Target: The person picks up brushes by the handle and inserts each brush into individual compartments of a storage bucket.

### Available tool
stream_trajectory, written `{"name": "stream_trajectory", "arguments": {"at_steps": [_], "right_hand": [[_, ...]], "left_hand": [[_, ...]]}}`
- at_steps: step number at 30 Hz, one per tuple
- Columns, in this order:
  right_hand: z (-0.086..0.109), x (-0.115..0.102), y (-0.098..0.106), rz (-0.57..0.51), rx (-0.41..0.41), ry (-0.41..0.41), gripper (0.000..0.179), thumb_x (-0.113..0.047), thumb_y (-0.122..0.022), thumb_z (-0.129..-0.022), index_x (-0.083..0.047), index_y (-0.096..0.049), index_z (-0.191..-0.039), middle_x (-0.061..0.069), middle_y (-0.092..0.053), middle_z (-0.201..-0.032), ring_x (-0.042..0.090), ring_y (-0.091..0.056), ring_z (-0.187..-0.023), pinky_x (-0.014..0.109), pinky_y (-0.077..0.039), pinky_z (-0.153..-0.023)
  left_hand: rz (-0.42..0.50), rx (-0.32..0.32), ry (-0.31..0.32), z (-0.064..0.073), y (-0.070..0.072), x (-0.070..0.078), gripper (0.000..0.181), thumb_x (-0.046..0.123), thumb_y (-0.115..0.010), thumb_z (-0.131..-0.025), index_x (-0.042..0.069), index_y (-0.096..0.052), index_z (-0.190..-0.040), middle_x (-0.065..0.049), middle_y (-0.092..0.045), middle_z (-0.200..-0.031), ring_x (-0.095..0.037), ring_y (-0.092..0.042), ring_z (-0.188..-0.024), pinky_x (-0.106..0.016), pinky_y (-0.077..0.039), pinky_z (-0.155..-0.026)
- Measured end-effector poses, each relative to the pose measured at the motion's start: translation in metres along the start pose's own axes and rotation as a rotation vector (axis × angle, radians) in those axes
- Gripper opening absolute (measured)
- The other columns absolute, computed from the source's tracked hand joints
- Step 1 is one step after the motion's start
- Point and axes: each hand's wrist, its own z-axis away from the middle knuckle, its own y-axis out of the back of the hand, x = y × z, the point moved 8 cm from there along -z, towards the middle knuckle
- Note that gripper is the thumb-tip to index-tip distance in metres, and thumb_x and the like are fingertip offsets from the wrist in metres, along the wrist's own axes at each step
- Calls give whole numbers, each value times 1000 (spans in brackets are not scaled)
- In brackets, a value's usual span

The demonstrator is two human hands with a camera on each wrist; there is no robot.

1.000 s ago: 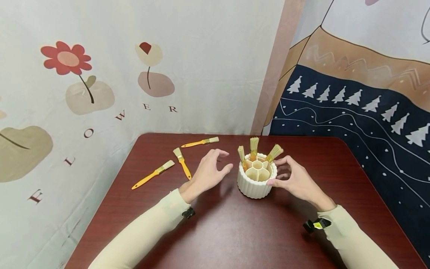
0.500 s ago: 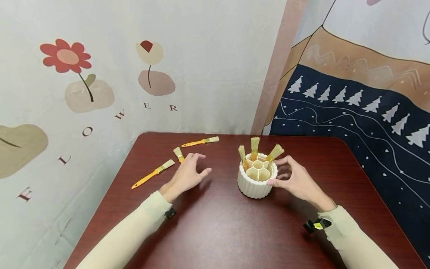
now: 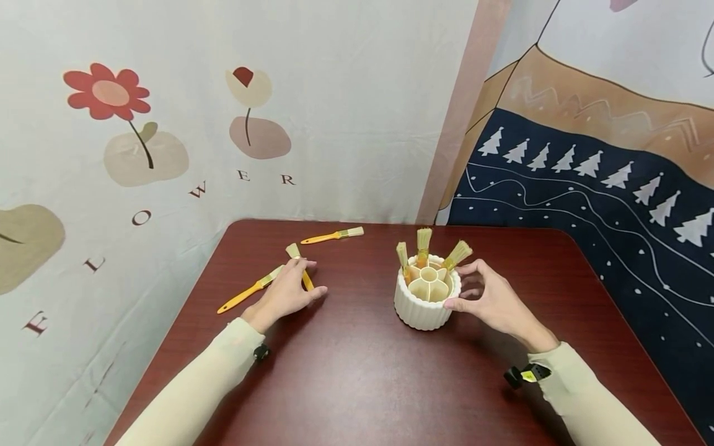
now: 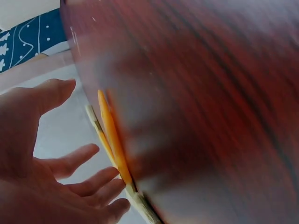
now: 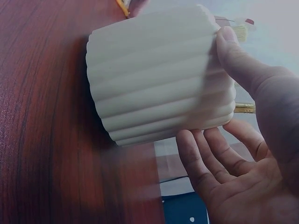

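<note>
My left hand [image 3: 286,291] hovers over the middle one of three loose paintbrushes, its thumb apart from the fingers. Bristles of that paintbrush [image 3: 292,250] and part of its yellow handle show around the hand. In the left wrist view, the paintbrush handle [image 4: 112,133] lies just beyond the fingertips, ungripped. My right hand [image 3: 496,303] holds the right side of a white ribbed brush holder [image 3: 421,314], thumb at the rim and fingers behind. Three paintbrushes, one of them the back paintbrush [image 3: 423,240], stand bristles up in its compartments.
To the left of my left hand lies another paintbrush [image 3: 245,298], its bristle end partly covered. Near the far edge of the dark red table [image 3: 357,384] is one more paintbrush [image 3: 333,236]. A printed cloth [image 3: 357,93] hangs behind.
My left hand has moved left, from beside the brush holder to over the middle paintbrush. My right hand and the holder have stayed in place.
</note>
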Motion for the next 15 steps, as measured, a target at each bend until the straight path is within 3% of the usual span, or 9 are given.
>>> {"name": "stream_trajectory", "arguments": {"at_steps": [5, 10, 15], "right_hand": [[0, 0, 0, -5, 0, 2, 71, -23, -102, -94, -4, -59, -147, 21, -74, -141, 30, -81, -118, 28, -71, -97], [0, 0, 0, -6, 0, 5, 71, -23, -102, -94, -3, -59, -147, 21, -74, -141, 31, -80, -119, 31, -72, -98], [0, 1, 0, 2, 1, 4, 71, -24, -102, -94, -4, -59, -146, 20, -74, -141, 30, -80, -119, 25, -70, -96]], "left_hand": [[-24, -19, -48, 0, -2, 2, 72, 37, -87, -106, -2, -63, -161, -33, -51, -175, -55, -51, -162, -72, -45, -135], [-23, -40, -133, 0, -6, 10, 64, 34, -88, -105, 2, -69, -157, -27, -57, -173, -51, -53, -162, -71, -45, -135], [4, -65, -212, 2, -11, 20, 52, 30, -90, -104, 6, -76, -148, -21, -65, -167, -49, -60, -157, -70, -48, -131]]}}
